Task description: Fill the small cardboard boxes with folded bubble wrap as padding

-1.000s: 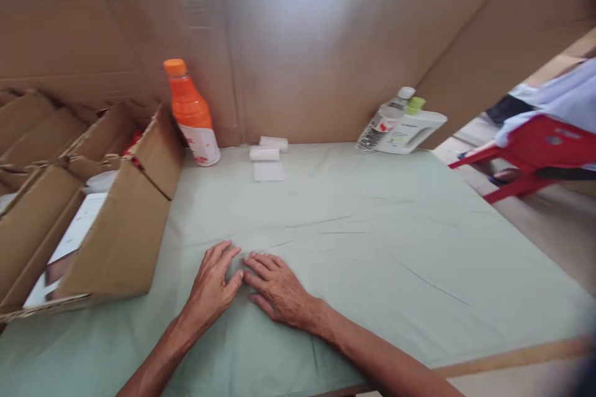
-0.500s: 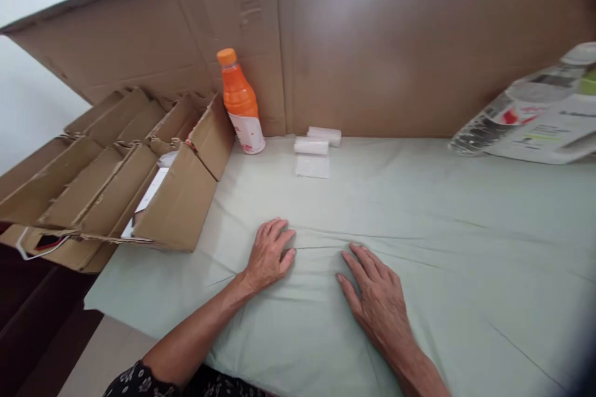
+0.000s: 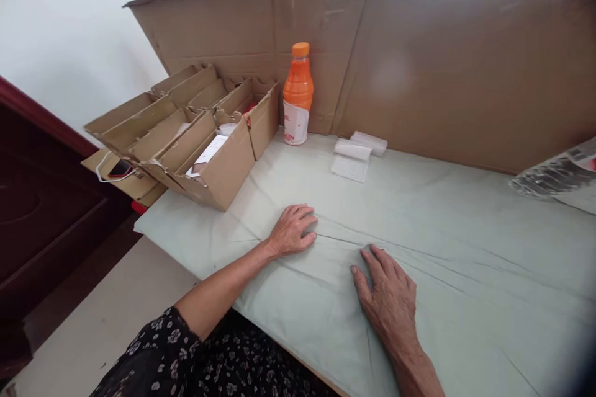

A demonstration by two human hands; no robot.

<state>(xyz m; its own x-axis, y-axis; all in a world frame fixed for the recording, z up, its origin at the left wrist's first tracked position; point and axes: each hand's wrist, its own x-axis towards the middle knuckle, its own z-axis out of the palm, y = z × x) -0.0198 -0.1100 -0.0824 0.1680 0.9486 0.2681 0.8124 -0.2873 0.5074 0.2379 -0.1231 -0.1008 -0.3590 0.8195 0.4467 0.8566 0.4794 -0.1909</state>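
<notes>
Palm down on the pale green cloth covering the table, my left hand lies with its fingers apart and nothing in it. To its right and a little closer to me, my right hand also rests flat on the cloth, thumb spread from the fingers, holding nothing. A gap of wrinkled cloth separates the two. Beyond them, near the back, lie folded pieces of white, translucent wrap. An orange bottle with a white label stands upright behind my left hand.
At the left, a divided cardboard box holds a white packet and other items, overhanging the table's edge. A tall cardboard panel closes off the back. A clear plastic-wrapped bottle lies slanted at the right edge. A dark red door stands at far left.
The view has turned left, so the box, bottle and wrap appear farther right, with more of the door showing. Both hands remain resting on the cloth.
</notes>
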